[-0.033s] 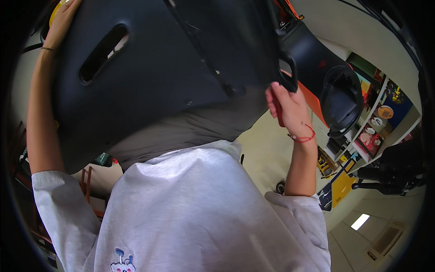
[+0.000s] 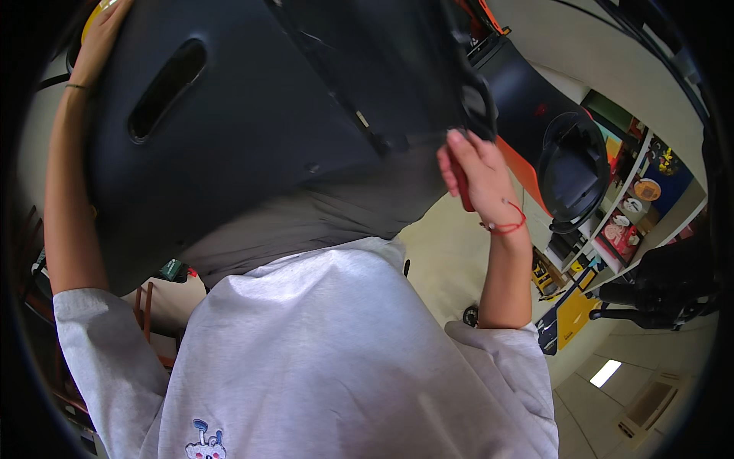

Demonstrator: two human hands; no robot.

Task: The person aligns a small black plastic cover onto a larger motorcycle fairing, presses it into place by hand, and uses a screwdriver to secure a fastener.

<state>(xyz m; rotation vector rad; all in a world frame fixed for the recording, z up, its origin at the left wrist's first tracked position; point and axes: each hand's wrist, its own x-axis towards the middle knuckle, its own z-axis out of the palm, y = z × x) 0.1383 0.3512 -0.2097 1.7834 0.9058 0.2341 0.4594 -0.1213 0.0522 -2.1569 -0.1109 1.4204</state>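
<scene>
Slim red handle point(image 2: 465, 197) gripped in the fingers of the right hand point(image 2: 483, 172), big dark slotted panel point(image 2: 252, 130) just to the left

Handle's long axis is pointed roughly near-far; the left hand point(image 2: 99, 46) is placed well apart, by the panel's far-left edge, grip can't be told tbh.

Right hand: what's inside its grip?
In the right hand, part of what looks like a red handle shows beside the fingers; whatever the closed hand covers can't be made out.
</scene>
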